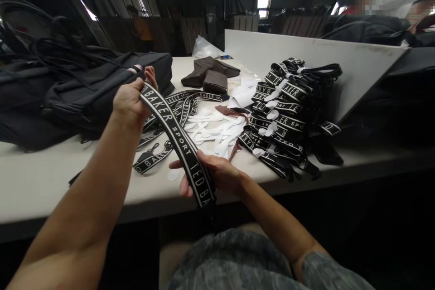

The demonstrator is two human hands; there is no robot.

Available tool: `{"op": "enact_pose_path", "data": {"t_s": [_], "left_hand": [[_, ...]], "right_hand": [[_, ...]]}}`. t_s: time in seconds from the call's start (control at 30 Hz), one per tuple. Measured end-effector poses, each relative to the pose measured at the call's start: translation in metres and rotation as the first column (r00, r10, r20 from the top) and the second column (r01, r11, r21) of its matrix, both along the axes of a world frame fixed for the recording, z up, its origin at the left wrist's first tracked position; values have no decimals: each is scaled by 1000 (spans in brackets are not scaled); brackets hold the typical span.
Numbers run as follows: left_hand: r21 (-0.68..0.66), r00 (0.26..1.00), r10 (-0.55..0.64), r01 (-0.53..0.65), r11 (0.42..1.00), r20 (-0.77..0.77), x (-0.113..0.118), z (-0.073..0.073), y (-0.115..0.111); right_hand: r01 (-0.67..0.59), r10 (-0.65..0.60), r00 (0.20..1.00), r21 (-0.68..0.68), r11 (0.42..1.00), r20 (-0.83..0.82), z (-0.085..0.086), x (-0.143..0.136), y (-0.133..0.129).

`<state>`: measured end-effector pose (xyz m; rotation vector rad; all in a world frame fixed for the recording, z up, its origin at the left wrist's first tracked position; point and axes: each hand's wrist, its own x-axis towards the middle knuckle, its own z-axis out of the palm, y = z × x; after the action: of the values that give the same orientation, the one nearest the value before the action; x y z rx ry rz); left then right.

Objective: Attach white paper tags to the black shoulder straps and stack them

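Observation:
A black strap (173,133) with white lettering and white edge stripes runs slantwise between my two hands. Its upper end is gripped by my left hand (132,97), raised above the table. Lower down, my right hand (217,170) has its thumb on top of the strap and its fingers beneath. More lettered straps (152,161) lie loose behind it on the table. To the right is a tall pile of folded straps (288,113) held with white bands.
White paper strips (217,133) are scattered mid-table, with brown pouches (215,81) behind them. Black bags (84,95) fill the left side. A white board (306,54) leans behind the strap pile. A dark flat object (326,150) lies near the right table edge. A person (142,29) is far back.

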<state>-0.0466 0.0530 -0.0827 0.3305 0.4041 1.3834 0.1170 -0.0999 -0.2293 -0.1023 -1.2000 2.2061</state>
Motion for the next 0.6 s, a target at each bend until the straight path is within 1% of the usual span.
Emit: {"op": "enact_pose_path", "data": {"t_s": [0.07,0.13,0.2,0.27,0.33,0.4,0.47,0.5,0.57,0.6], "left_hand": [[10,998,56,-56,998,16,4,-7,3],[3,997,75,-75,997,20,4,-11,5],[-4,999,49,-49,999,13,-1,-14,8],[-12,1000,10,-10,1000,-2,-8,-16,10],[-47,998,-19,16,999,-61,-14,-19,10],[-104,985,-52,35,994,-165,-16,-25,5],[-137,957,-109,74,988,-267,-14,-38,-5],[-155,932,-163,118,981,-323,-13,-47,-10],[-193,865,-259,192,962,-429,-15,-68,-23],[-204,811,-318,247,947,-492,-19,-78,-29]], "right_hand": [[37,-38,999,43,998,16,1,-4,-2],[110,-113,993,72,991,36,2,-7,-7],[190,-194,979,69,979,58,0,-7,-12],[242,-246,966,54,969,79,-2,-4,-18],[244,-248,963,50,968,108,-3,-1,-23],[206,-211,967,54,977,143,-1,2,-30],[203,-210,956,54,978,205,5,6,-39],[232,-239,938,60,971,251,10,10,-45],[313,-332,871,111,943,362,19,24,-56],[333,-363,842,144,932,399,24,33,-62]]}}
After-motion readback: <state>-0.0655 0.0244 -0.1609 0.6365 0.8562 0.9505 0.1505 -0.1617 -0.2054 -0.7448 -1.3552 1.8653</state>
